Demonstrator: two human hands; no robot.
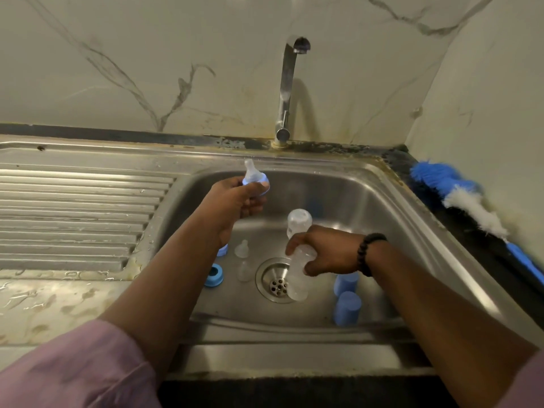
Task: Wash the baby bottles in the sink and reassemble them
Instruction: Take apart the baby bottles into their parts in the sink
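Clear plastic, cloudy with water, forms the baby bottle that a person's right hand grips around its middle over the drain of a stainless steel sink. It is tilted, its long axis running from the rounded end at upper left, pointing toward the back wall, down to the end near the drain. A mark on its side is too blurred to read. The left hand is closed around a blue collar with a clear teat fitted in it, the teat's tip pointing up toward the tap, which stands above the basin's rear rim. On the basin floor lie two loose clear teats, a blue ring left of the drain, and two blue caps to its right. A beaded bracelet circles the right wrist. A blue and white bottle brush rests on the dark counter at right. No writing is legible anywhere.
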